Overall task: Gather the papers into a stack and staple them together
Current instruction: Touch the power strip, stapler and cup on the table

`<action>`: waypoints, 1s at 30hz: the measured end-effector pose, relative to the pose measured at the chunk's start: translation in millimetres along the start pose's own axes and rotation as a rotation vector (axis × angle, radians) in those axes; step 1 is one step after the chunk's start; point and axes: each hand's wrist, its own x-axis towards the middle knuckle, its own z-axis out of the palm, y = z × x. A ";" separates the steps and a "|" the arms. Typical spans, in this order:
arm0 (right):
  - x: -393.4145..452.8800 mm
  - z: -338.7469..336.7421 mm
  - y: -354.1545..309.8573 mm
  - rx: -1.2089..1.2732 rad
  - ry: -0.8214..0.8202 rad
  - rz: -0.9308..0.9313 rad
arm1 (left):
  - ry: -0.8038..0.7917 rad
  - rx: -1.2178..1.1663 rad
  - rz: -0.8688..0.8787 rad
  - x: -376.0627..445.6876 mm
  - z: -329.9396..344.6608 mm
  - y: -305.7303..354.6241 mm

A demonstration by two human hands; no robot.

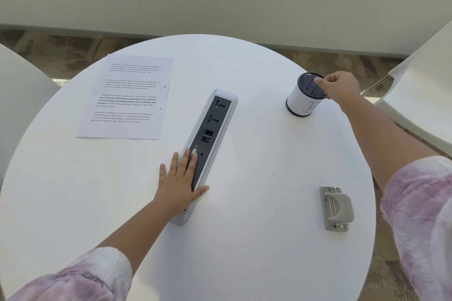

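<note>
The round white bench [244, 239] fills most of the frame. The papers [127, 98], printed with blocks of text, lie flat in the upper left part of the bench, already squared into what looks like a single neat pile; how many sheets there are cannot be told. Two small dark marks show along the pile's right edge. The left hand [179, 183] lies palm down at centre frame, fingers [187, 161] straight and released, resting across the lower end of the long socket strip [210, 144] that runs diagonally through the bench middle. The right hand [341, 88] is at the upper right, held at the rim of a mesh pen cup [305, 95] wrapped in white paper; its fingers are curled in a pinch at the cup's edge, but whether they grasp the rim or some item inside cannot be told. A grey two-hole punch [336, 208] sits at lower right, well apart from the papers and from both hands. Both forearms wear pale pink mottled sleeves [420, 203]. White chair shells [425, 76] stand just beside the bench at the frame edges.
</note>
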 end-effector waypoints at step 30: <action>-143.7 4.9 121.8 -0.377 -0.313 0.109 | -0.018 0.027 -0.021 2.5 0.6 -1.0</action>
